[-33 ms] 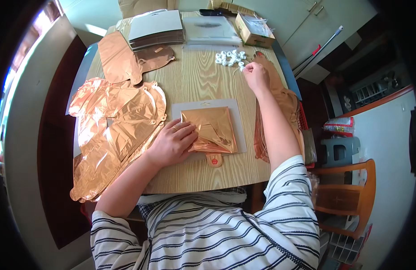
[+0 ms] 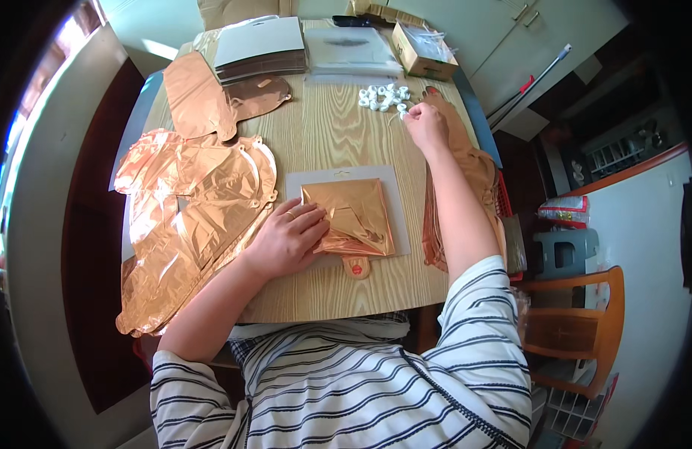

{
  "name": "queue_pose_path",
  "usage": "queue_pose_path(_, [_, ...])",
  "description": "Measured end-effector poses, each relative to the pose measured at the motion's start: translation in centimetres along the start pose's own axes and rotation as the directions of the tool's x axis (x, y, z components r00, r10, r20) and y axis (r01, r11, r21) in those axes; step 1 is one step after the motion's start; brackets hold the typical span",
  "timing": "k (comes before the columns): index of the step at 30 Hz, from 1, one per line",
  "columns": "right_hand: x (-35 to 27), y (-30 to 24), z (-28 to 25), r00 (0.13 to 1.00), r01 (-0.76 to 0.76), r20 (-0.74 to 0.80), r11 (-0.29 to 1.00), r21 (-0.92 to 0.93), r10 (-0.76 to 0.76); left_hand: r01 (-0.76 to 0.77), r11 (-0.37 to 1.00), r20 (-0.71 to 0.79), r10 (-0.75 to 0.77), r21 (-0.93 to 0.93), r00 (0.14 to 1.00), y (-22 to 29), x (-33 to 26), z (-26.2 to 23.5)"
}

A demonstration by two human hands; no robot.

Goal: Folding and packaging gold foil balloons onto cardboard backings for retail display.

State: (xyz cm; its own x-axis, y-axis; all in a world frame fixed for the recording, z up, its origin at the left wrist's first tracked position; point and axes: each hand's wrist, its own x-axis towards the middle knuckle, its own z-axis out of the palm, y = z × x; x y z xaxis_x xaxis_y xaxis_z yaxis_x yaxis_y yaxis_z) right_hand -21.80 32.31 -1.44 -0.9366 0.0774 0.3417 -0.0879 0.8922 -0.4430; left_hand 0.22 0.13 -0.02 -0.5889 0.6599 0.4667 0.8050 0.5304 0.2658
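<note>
Wood-grain table (image 2: 334,294) spreads before me, with loose copper foil (image 2: 203,202) along its left side. Next comes my left hand (image 2: 290,236), relaxed, fingers resting on folded foil (image 2: 357,202) that lies on a grey card (image 2: 400,224) near mid-table. The step looks like steadying that foil while reaching for a roll; the next move seems to call for light pressure and a fine pinch. Nearly square, the foil has no clear long axis; its tab (image 2: 356,269) points toward me. Farther right, my right hand (image 2: 428,126) has its fingertips at a white roll (image 2: 402,109); whether they grip it, I can't tell.

White top (image 2: 323,393), dark paired stripes; elbow-length sleeves (image 2: 477,293); dark trim (image 2: 452,402); finger ring (image 2: 290,215).
</note>
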Motion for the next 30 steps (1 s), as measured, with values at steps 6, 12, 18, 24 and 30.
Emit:
queue_pose_path(6, [-1.1,-0.5,-0.4,0.988,0.127,0.104,0.979,-0.16,-0.111,-0.011,1.0,0.004,0.011,0.018,1.0,-0.8,0.1,-0.1])
queue_pose_path(12, [-2.4,-0.2,-1.9,0.993,0.109,0.035,0.993,0.051,-0.111,-0.006,1.0,-0.01,0.006,0.016,1.0,-0.7,0.3,-0.2])
queue_pose_path(18, [0.6,-2.0,0.8,0.992,0.122,-0.016,0.991,-0.063,-0.123,-0.009,1.0,-0.015,0.009,0.024,1.0,-0.7,0.4,-0.2])
queue_pose_path(24, [-3.8,-1.0,-0.5,0.975,0.214,0.086,0.971,-0.108,-0.206,-0.018,1.0,-0.035,0.019,0.02,0.999,-0.9,0.3,0.1])
queue_pose_path(30, [-13.3,-1.9,-9.2,0.95,0.124,0.21,0.897,0.425,-0.231,0.092,0.992,0.033,-0.09,-0.083,0.995,-0.9,0.3,-0.4])
